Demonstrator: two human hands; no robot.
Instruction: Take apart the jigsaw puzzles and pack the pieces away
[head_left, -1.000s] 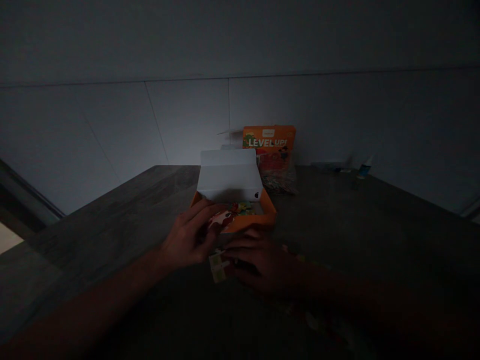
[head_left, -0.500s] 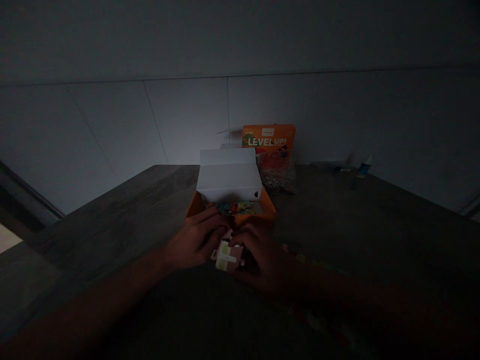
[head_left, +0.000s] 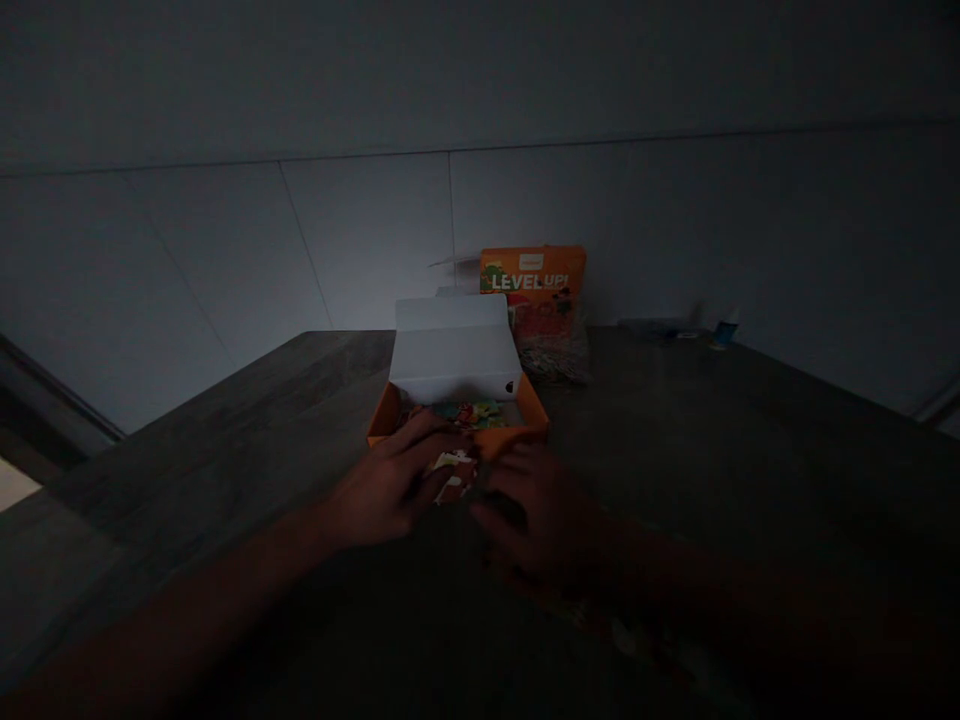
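In dim light, my left hand (head_left: 390,480) is closed around a few puzzle pieces (head_left: 455,478) with reddish, white and yellow print, just in front of an open orange box (head_left: 495,440). Thumb and fingers press on their left edge. My right hand (head_left: 532,505) is close by on the right, thumb and curled fingers apart, and I see nothing between them. Colourful puzzle pieces (head_left: 469,413) lie inside the box, whose white lid (head_left: 454,345) leans back. Dark, faint pieces (head_left: 622,635) lie on the table beneath my right forearm.
Behind the box stands an orange "LEVEL UP!" box (head_left: 534,290) against the pale wall (head_left: 375,230). A clear plastic bag (head_left: 555,360) of pieces sits before it. At the table's (head_left: 300,400) back right is a small blue-and-white bottle (head_left: 724,333).
My right hand has moved right, away from the pieces. The pale pink-and-green piece no longer shows between my hands; reddish pieces show at my left hand instead.
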